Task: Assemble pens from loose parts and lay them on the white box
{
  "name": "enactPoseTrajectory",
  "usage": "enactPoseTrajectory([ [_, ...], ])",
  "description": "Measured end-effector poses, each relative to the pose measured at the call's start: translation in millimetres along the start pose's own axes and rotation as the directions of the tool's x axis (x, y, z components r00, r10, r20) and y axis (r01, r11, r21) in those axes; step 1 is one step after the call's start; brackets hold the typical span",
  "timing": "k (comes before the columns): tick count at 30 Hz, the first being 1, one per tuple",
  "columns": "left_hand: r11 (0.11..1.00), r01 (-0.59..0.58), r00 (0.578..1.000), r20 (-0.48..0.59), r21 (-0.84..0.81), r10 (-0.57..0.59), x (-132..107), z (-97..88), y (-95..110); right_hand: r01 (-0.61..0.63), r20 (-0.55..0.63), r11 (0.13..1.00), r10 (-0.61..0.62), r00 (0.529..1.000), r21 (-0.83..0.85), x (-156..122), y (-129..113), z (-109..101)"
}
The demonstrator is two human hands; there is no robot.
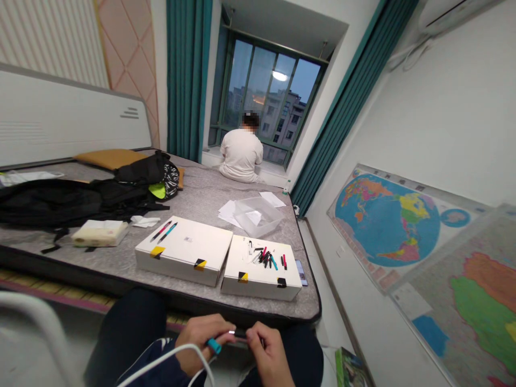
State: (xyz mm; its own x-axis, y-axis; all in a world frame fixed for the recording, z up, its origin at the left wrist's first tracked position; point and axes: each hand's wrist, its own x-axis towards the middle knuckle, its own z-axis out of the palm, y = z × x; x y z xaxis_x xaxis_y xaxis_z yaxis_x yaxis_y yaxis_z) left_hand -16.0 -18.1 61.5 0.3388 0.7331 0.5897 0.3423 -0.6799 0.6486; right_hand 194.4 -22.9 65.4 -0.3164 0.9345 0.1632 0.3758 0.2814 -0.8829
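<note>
— Teal cap [214, 345], where?
— Six o'clock, pinched in the left hand [200, 334]; the right hand [269, 352] grips the dark pen [241, 334].
— White box [183, 258] label?
— Twelve o'clock, too small to read.

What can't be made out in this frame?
Head view, pen: mostly covered by fingers of the left hand and right hand.
Head view, pen pieces on the right white box: too small to count.
Head view, green item: cut off by the bottom edge.
Head view, seated person: hands hidden behind their own back.
</note>
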Motion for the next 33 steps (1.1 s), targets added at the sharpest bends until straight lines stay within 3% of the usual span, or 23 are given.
enactPoseTrajectory([
  [3, 0.985, -0.141, 0.989, -0.039, 0.097, 0.145, -2, -2.2, 0, -0.128, 0.052, 0.977, 0.121, 0.991, 0.171, 2, 0, 4],
  [7, 0.999, 0.041, 0.999, -0.011, -0.006, -0.041, 1, -2.6, 5, -0.102, 0.034, 0.985, 0.098, 0.995, 0.142, 2, -2, 6],
  [11, 0.972, 0.219, 0.976, 0.016, -0.091, -0.218, 3, 3.4, 10, -0.017, -0.017, 1.0, 0.018, 1.0, 0.023, 1, -1, 6],
  [18, 0.96, 0.272, 0.962, -0.001, -0.068, -0.273, 0, 11.0, 12, 0.081, -0.012, 0.996, -0.082, 0.997, -0.04, 1, -3, 7],
  [21, 0.975, 0.216, 0.976, 0.006, -0.052, -0.216, 1, 6.7, 9, 0.017, -0.014, 0.999, -0.018, 1.0, -0.034, 1, -3, 6],
  [26, 0.988, 0.145, 0.989, -0.02, -0.05, -0.146, 1, 0.1, 3, -0.105, 0.04, 0.985, 0.101, 0.994, 0.137, 4, 2, 10],
  [30, 0.963, 0.235, 0.969, -0.049, -0.133, -0.243, 0, 4.3, -3, -0.13, 0.068, 0.97, 0.119, 0.991, 0.203, 6, 2, 13],
  [33, 0.928, 0.322, 0.944, -0.012, -0.188, -0.329, 0, 9.3, -6, -0.152, 0.079, 0.957, 0.136, 0.987, 0.247, 6, -1, 16],
])
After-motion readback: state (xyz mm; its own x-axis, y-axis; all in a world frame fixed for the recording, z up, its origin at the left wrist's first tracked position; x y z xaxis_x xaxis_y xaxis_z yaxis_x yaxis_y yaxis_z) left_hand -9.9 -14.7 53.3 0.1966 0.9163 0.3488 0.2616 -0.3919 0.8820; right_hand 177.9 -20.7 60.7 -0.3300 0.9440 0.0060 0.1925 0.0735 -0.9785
